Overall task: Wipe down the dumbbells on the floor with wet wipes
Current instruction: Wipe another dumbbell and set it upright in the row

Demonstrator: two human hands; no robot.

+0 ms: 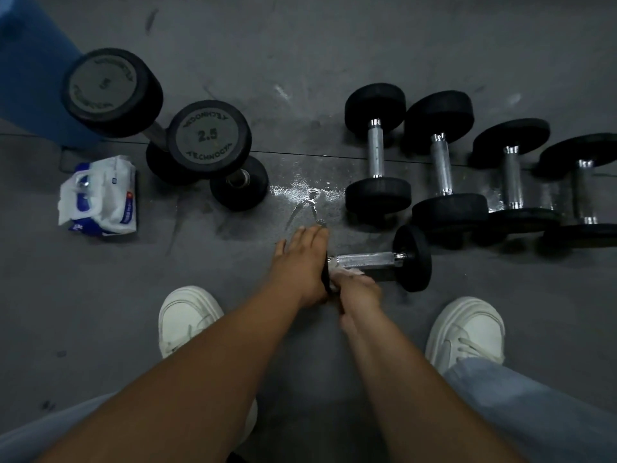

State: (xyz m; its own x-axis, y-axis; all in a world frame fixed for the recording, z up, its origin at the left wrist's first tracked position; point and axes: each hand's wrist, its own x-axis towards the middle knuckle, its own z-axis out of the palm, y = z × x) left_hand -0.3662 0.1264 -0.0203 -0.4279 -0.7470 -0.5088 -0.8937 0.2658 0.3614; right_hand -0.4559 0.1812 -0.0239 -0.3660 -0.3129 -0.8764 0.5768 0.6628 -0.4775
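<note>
A small dumbbell (374,259) with black ends and a chrome handle lies crosswise on the dark floor between my feet. My left hand (302,262) lies flat over its left end, fingers straight, and hides most of that end. My right hand (359,290) grips a white wet wipe (345,272) and holds it against the inner side of the left end, just below the handle. A pack of wet wipes (100,195), white and blue, lies open on the floor at the left.
A row of several black dumbbells (444,162) lies side by side at the right, just beyond the one I hold. Two dumbbells stand on end at the left, the nearer (208,135) marked 2.5. A blue block (30,71) fills the far left. A wet patch (307,192) shines mid-floor.
</note>
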